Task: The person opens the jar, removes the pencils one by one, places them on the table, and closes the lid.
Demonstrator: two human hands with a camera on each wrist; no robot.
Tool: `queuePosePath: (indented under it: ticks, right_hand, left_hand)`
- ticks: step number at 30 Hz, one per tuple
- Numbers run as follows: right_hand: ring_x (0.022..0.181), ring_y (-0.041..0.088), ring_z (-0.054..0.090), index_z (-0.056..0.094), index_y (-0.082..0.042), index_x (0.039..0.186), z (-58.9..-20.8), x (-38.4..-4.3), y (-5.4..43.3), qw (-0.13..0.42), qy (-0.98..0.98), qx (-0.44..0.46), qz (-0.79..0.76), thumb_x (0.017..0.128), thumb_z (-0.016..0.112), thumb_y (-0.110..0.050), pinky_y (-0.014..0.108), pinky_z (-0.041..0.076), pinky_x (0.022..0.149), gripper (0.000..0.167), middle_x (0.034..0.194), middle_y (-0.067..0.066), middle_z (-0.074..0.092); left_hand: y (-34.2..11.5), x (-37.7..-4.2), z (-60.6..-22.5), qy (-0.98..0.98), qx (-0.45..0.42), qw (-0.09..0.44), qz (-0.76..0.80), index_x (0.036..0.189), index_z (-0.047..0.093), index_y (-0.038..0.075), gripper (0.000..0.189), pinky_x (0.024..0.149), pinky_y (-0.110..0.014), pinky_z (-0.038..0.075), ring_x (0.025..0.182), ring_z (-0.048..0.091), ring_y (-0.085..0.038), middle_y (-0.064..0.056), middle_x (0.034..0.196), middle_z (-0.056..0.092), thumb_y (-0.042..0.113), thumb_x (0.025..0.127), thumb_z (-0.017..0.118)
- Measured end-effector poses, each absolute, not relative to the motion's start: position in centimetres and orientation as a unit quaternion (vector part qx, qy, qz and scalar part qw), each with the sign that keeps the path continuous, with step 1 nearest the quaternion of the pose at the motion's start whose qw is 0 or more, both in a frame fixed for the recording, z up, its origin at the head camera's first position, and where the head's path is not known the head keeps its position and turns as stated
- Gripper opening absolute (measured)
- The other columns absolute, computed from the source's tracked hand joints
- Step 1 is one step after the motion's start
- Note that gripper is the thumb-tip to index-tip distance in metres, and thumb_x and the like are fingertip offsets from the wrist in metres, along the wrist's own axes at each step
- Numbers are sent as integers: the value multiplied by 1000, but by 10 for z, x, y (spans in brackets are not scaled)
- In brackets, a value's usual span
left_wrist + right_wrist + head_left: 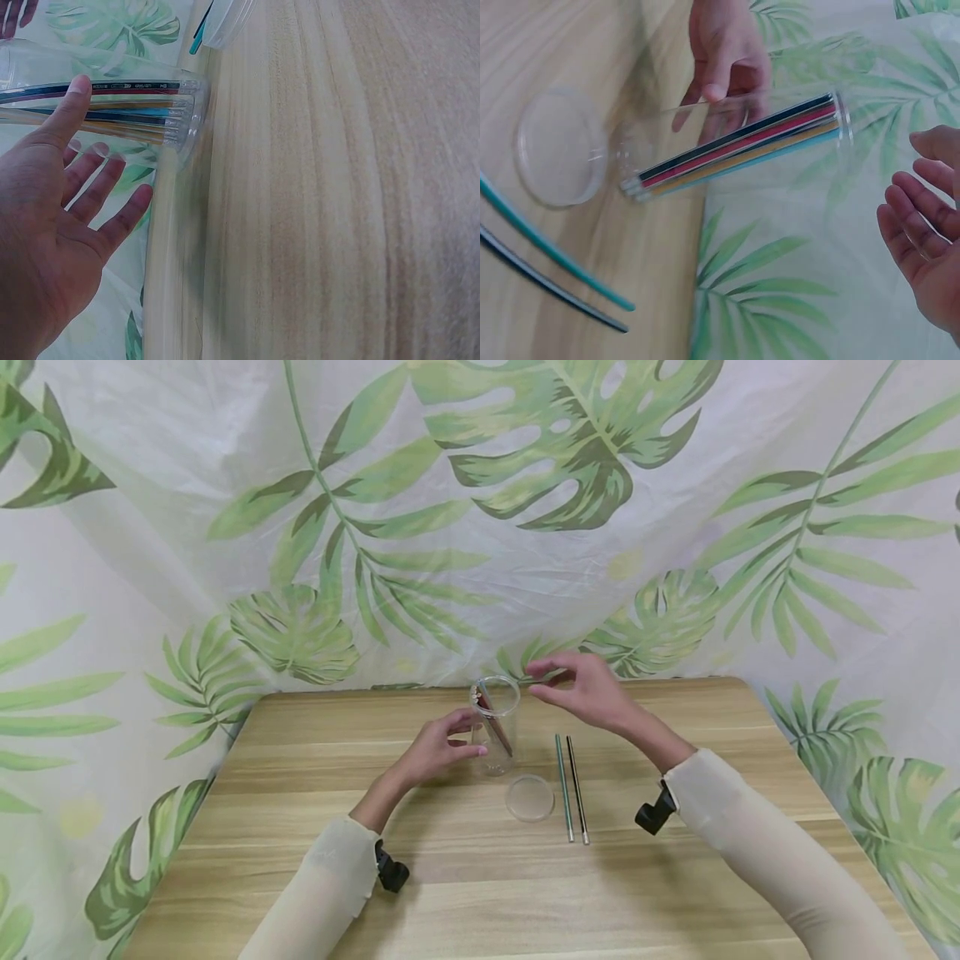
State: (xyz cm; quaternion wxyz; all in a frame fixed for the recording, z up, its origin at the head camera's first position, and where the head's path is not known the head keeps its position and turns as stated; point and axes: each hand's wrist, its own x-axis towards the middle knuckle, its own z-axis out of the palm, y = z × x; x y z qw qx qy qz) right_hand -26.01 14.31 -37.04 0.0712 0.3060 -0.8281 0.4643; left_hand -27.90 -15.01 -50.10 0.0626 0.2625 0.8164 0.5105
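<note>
One line of print catches my eye: along the shaft of a black pencil [131, 86], seen through the clear wall of the plastic cup [198, 120], runs small, light lettering. Toward the pencil's pale end stand what look like two capitals, an H and a B as far as I can make out, though I can't be sure which comes first; the other characters, farther along the same line, are too tiny and blurred for me to read
</note>
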Motion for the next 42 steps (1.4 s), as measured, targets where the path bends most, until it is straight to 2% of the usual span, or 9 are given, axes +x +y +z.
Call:
queuePosePath:
  ticks: [6, 13, 25, 32, 42]
  right_hand:
    - [103, 31, 75, 76, 2, 120, -360, -267, 130, 44, -834, 336, 436, 95, 80, -8, 43, 64, 91, 28, 116, 16, 78]
    - [99, 25, 76, 77, 1, 119, -355, -274, 117, 17, -842, 347, 413, 96, 80, -10, 40, 65, 90, 26, 112, 17, 78]
    - [96, 25, 77, 76, 6, 117, -350, -286, 102, -19, -846, 378, 374, 96, 77, -7, 40, 64, 89, 24, 108, 16, 79]
    - [95, 24, 77, 77, 5, 115, -350, -287, 93, -30, -851, 395, 346, 95, 77, -3, 32, 65, 86, 22, 111, 19, 78]
    - [92, 16, 76, 79, 1, 111, -349, -289, 85, -41, -859, 402, 315, 94, 79, -7, 25, 63, 83, 19, 107, 11, 79]
  left_hand:
    - [-151, -279, -501, 812, 262, 66, 517, 144, 59, 1, 63, 103, -48, 59, 131, 64, -39, -22, 141, 66, 14, 89, 87]
    - [-150, -279, -501, 811, 265, 62, 518, 144, 58, 0, 63, 107, -56, 55, 131, 64, -41, -24, 140, 66, 14, 90, 86]
    - [-150, -279, -500, 814, 266, 65, 513, 144, 58, 0, 61, 108, -51, 55, 131, 64, -40, -23, 141, 66, 12, 91, 85]
    - [-151, -278, -500, 809, 270, 66, 517, 145, 57, 1, 61, 109, -56, 54, 131, 64, -39, -21, 141, 66, 13, 92, 85]
    - [-151, -278, -499, 809, 272, 71, 516, 148, 55, 1, 65, 109, -56, 53, 132, 63, -39, -21, 142, 66, 14, 92, 85]
